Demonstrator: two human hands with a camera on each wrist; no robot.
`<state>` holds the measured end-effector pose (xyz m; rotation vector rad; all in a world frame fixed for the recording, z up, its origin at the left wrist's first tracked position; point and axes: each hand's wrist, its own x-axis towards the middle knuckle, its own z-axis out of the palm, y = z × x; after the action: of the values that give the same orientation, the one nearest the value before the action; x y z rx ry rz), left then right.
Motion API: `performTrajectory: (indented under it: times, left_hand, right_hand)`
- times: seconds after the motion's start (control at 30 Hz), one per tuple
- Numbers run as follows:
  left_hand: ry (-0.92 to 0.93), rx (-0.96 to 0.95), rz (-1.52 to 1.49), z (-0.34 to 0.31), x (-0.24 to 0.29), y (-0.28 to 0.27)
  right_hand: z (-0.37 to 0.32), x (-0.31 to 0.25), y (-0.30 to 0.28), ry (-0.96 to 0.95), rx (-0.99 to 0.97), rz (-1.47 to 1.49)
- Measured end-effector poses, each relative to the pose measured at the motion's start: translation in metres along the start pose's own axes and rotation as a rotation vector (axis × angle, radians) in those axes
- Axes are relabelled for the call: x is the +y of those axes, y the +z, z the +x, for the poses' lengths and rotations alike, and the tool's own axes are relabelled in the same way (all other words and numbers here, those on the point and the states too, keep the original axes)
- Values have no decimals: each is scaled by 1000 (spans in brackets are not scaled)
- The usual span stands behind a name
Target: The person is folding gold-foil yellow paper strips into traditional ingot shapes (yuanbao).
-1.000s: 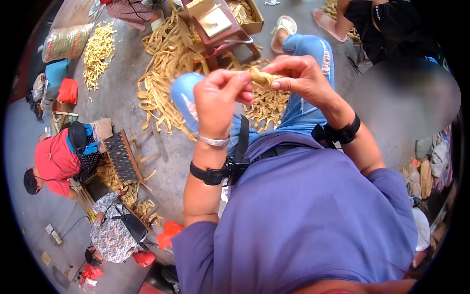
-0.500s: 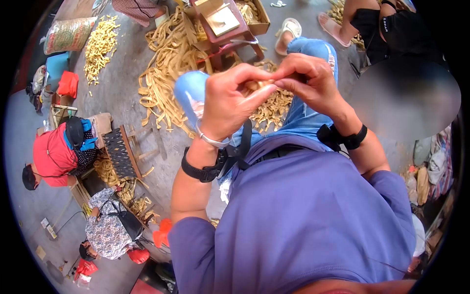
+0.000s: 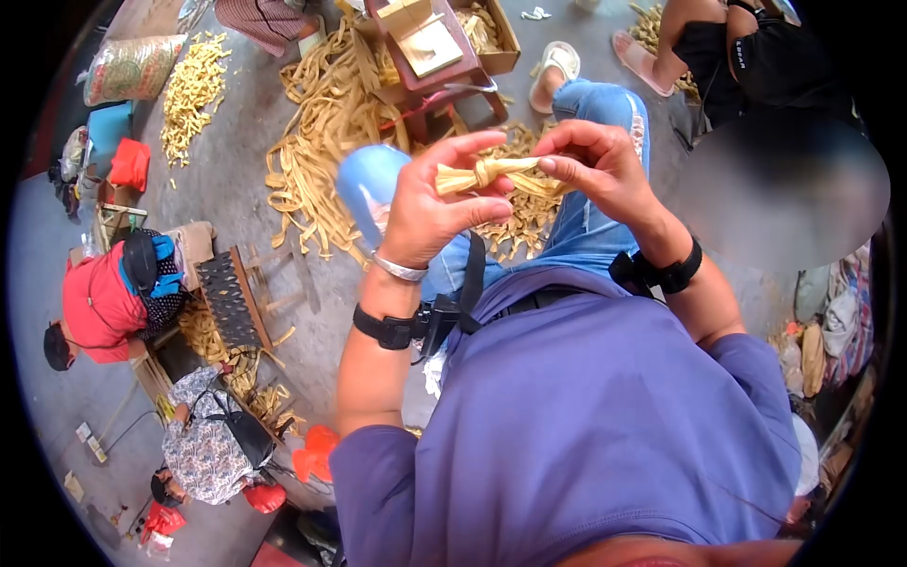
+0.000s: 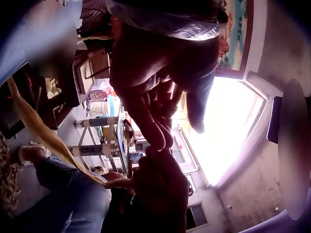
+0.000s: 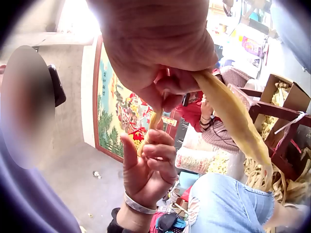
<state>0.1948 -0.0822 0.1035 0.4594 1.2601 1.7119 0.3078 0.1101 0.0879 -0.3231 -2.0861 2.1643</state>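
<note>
Between both hands, in the head view, is a flat tan strip tied in a knot (image 3: 486,172), kind uncertain. My left hand (image 3: 420,210) holds its left end across the palm, with thumb and index finger spread apart on either side. The right hand (image 3: 609,172) pinches the part right of the knot between thumb and fingers. In the right wrist view, a long tan strip (image 5: 235,116) hangs from the right hand, while fingers of the left hand (image 5: 151,167) curl round the part below. Against bright light, both hands look dark in the left wrist view.
Loose tan strips (image 3: 316,142) lie heaped on the floor beyond my left knee (image 3: 367,180). Short pieces (image 3: 520,222) form a pile between my legs. A dark red stool (image 3: 435,76) stands ahead beside a cardboard box (image 3: 501,57). Other people sit at the left and right.
The hands first drew together with fingertips meeting over the strip, then moved apart. The left thumb and index finger have spread, and the knot now shows between the hands.
</note>
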Motion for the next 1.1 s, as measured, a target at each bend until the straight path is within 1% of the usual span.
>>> performTrajectory:
  times: [0.07, 0.1, 0.13, 0.2, 0.3, 0.4, 0.53, 0.57, 0.6, 0.67, 0.73, 0.8, 0.83, 0.9, 0.97, 1.0, 1.07, 1.1]
  left_hand:
    - [-48, 15, -146, 4, -9, 0]
    - [-72, 22, -193, 7, -14, -3]
    - [-93, 27, -238, 11, -16, -5]
    - [-102, 74, -275, 17, -14, -7]
    - [-133, 128, -283, 26, -11, -14]
    - [-98, 130, -322, 40, -9, -25]
    - [-50, 229, -296, 65, -7, -47]
    - [-34, 236, -298, 74, -8, -55]
    - [-14, 232, -302, 87, -10, -68]
    - [1, 288, -357, 114, -5, -87]
    - [59, 300, -326, 138, -9, -109]
    - [42, 372, -309, 156, -12, -123]
    - [44, 392, -315, 162, -14, -128]
    - [48, 430, -329, 172, -18, -134]
    - [43, 443, -283, 177, -21, -137]
    - [41, 450, -261, 178, -21, -138]
    - [27, 463, -77, 182, -19, -138]
    - [19, 469, 14, 183, -18, -137]
  right_hand:
    - [3, -2, 4, -41, -7, -76]
    - [6, -4, 3, -196, -19, -280]
    - [9, -3, 3, -227, -38, -345]
    - [16, 0, 3, -302, -53, -377]
    - [34, -4, -5, -251, -135, -445]
    - [54, -1, -6, -250, -95, -363]
    - [93, 8, -17, -265, -105, -421]
    - [105, 3, -17, -276, -102, -495]
    - [121, 10, -16, -258, -69, -455]
    - [160, 34, -19, -223, -1, -375]
    - [191, 46, -18, -256, 53, -469]
    - [213, 49, -16, -281, 80, -580]
    - [223, 57, -16, -298, 96, -590]
    - [232, 62, -14, -256, 86, -593]
    - [239, 66, -12, -247, 76, -597]
    - [241, 65, -12, -190, 60, -589]
    - [241, 62, -12, -75, 29, -574]
    - [242, 62, -13, -77, 25, -574]
